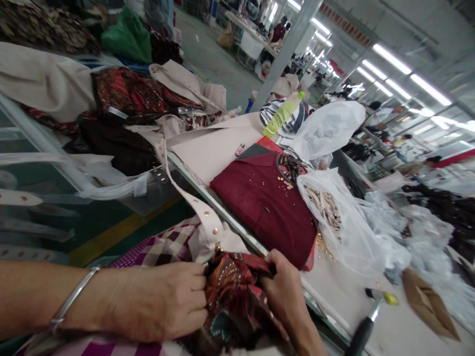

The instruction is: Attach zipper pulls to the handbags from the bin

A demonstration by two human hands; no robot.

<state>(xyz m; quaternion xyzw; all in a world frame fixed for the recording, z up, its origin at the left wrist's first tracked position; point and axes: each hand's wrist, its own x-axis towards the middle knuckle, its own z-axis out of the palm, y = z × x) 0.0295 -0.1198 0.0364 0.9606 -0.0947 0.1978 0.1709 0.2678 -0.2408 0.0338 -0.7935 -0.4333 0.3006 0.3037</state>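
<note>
In my lap, at the near edge of the table, lies a bag with red-brown paisley fabric (237,287) and a cream strap (202,210) with metal studs. My left hand (163,301), a bangle on its wrist, is closed on the left side of the bunched fabric. On the fabric's right side, my right hand (285,291) grips the edge, its thumb on top. Beyond the hands, a folded dark red cloth (265,198) rests on the table with small metal pieces (285,183) scattered over it.
A hammer (365,326) with a black handle lies at the right. Next to the red cloth, a white plastic bag (345,232) holds beige pieces. More cream and paisley bags (129,94) are heaped at the left. A green-yellow bottle (284,116) lies at the back by a pillar (285,54).
</note>
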